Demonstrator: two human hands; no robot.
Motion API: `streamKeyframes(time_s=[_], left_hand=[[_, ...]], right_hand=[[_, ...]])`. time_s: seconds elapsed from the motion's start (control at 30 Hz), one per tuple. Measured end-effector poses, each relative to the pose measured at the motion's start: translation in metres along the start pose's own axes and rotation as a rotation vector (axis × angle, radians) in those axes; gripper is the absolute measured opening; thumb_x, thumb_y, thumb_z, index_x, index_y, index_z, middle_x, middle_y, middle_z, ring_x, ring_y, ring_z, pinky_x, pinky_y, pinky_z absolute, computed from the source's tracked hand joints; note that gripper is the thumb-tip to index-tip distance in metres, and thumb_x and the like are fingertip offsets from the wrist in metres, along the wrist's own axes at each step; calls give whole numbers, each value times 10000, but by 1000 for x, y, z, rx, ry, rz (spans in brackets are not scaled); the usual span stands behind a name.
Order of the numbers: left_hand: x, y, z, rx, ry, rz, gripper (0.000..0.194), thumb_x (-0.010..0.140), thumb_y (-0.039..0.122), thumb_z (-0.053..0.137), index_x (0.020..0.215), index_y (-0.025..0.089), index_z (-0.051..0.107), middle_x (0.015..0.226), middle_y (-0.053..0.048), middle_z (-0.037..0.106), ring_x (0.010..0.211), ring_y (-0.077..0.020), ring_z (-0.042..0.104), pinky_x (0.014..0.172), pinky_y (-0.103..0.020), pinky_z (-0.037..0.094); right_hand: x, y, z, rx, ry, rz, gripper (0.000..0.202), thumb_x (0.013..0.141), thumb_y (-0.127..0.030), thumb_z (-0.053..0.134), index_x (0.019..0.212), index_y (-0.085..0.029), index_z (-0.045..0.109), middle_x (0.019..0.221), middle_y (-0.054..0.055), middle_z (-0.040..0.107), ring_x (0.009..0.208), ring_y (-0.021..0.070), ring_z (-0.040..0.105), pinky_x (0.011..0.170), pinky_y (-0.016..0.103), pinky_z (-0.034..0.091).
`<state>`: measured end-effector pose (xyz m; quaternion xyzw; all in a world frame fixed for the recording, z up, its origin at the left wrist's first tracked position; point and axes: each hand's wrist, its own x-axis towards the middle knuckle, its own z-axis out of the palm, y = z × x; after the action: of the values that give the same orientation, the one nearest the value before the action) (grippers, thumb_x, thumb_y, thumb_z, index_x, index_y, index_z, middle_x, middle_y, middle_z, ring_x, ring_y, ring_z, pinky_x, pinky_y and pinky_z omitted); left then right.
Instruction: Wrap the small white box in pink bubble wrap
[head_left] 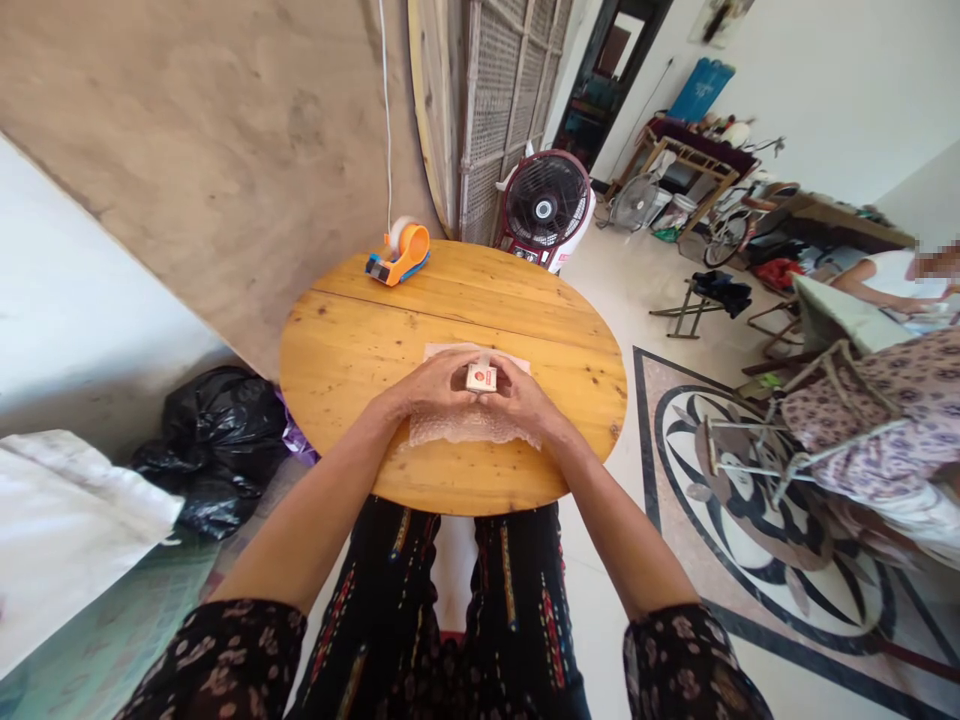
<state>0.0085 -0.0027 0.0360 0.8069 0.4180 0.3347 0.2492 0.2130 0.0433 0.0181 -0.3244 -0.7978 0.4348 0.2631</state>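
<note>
A small white box with red print (pixel 481 378) is held between my two hands over the middle of the round wooden table (pixel 345 340). My left hand (pixel 439 380) grips its left side, and my right hand (pixel 519 388) grips its right side, fingers and thumbs bent around it. Beneath the hands lies a sheet of bubble wrap (pixel 472 428), flat on the tabletop. Part of the box is covered by my fingers. At the table's far left edge stands an orange tape dispenser (pixel 405 252) with a roll of clear tape.
Behind the table is a dark red fan (pixel 545 205). Black plastic bags (pixel 217 430) and a white sack (pixel 75 500) lie to the left. On the right a person (pixel 885 285) sits at another table, near chairs and a folding stool (pixel 697 300).
</note>
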Motion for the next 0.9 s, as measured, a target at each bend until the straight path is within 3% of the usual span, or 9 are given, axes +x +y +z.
streamKeyframes(time_s=[0.23,0.37,0.47,0.63,0.77,0.9], left_hand=[[1,-3,2,-3,-4,-91,373,781,398,603,1114,235,646,1207,-53,659,1122,-290,587,969,-409,461],[1,-6,2,39,7,-106,393,752,368,626,1115,220,644,1190,-58,665,1081,-279,604,951,-397,471],[1,-4,2,53,4,-143,395,758,377,631,1122,225,649,1193,-60,665,1088,-284,603,927,-393,484],[1,-11,5,63,16,-170,451,745,442,648,1137,217,639,1193,-68,666,1106,-294,602,951,-402,481],[1,-19,8,80,13,-153,509,732,433,653,1189,214,608,1243,-76,643,1142,-290,586,1001,-412,454],[1,-15,7,92,3,-166,386,748,394,621,1092,219,644,1174,-63,665,1100,-289,593,959,-405,473]], right_hand=[[-14,-13,-14,-15,39,-20,551,795,-373,683,1305,-252,515,1389,99,520,1272,254,509,1071,459,415],[-31,-14,-19,-64,33,-73,631,757,-433,742,1317,-291,489,1437,85,467,1340,266,441,1058,460,435],[-45,-19,-21,-183,-71,-143,737,692,-475,795,1335,-295,482,1488,99,402,1390,298,375,1114,498,369],[-59,-30,-18,-404,-253,-160,873,673,-491,799,1422,-294,396,1617,106,139,1488,328,156,1174,559,240],[-62,-30,-8,-501,-197,-213,698,732,-352,758,1354,-244,459,1616,129,128,1486,319,170,1159,548,282],[-62,-24,-1,-551,-96,-242,346,815,-168,594,1158,-218,585,1570,129,277,1445,288,300,1121,497,361]])
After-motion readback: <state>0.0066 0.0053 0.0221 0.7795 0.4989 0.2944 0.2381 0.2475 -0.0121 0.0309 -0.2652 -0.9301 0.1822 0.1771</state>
